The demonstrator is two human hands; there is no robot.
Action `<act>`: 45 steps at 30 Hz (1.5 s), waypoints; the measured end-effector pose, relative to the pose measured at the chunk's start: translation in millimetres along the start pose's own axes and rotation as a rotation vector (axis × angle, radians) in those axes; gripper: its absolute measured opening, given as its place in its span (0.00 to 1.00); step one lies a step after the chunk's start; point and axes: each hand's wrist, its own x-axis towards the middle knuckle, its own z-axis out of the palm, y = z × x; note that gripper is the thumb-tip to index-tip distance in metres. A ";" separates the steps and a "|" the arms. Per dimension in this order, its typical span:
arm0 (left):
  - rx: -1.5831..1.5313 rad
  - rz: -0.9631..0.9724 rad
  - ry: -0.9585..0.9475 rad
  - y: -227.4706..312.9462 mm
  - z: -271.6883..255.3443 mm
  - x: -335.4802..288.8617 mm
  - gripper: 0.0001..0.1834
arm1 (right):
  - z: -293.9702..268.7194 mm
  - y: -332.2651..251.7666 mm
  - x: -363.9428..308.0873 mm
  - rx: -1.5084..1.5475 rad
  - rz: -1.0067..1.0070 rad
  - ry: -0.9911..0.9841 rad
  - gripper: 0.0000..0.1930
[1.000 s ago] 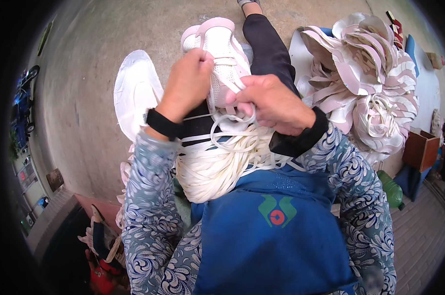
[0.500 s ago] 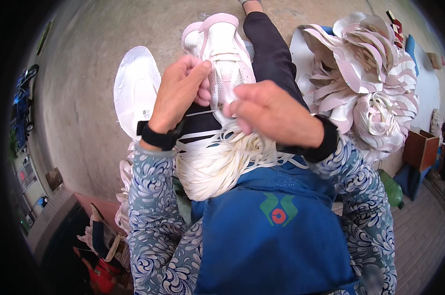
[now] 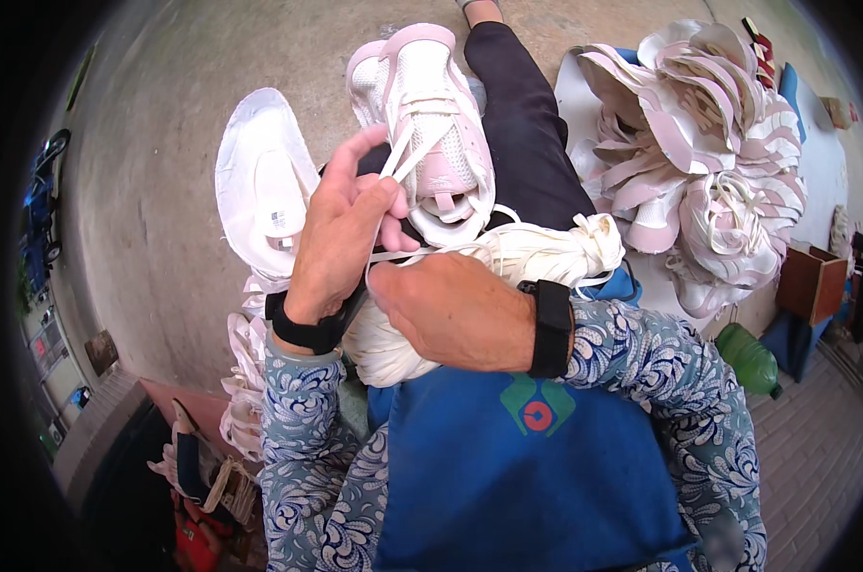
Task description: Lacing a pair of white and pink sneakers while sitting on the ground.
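Observation:
A pink and white shoe upper (image 3: 437, 129) lies across my lap, its heel opening toward me and a second upper (image 3: 365, 81) beside it. Two strands of white shoelace (image 3: 407, 157) run from its eyelets to my left hand (image 3: 336, 229), which pinches them between thumb and fingers, index finger raised. Below it my right hand (image 3: 455, 310) is closed, back upward, with a strand of lace at its fingertips; the grip itself is partly hidden. Under and beyond the right hand lies a thick bundle of cream shoelaces (image 3: 555, 250) on the blue apron (image 3: 517, 477).
At the right a large heap of pink and white uppers (image 3: 698, 124) rests on a pale board. Left of my lap stands a white, sole-shaped upper piece (image 3: 260, 181). More uppers (image 3: 245, 400) hang by my left elbow. A green bottle (image 3: 748, 360) and brown box (image 3: 812, 284) are far right.
My right hand has moved from beside the upper down and left, below my left hand. The left hand has tilted up and now holds two lace strands; more of the upper's opening shows.

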 end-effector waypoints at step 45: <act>0.147 0.126 -0.454 -1.2 21.3 -52.6 0.15 | -42.6 36.4 21.6 1.138 0.700 0.144 0.14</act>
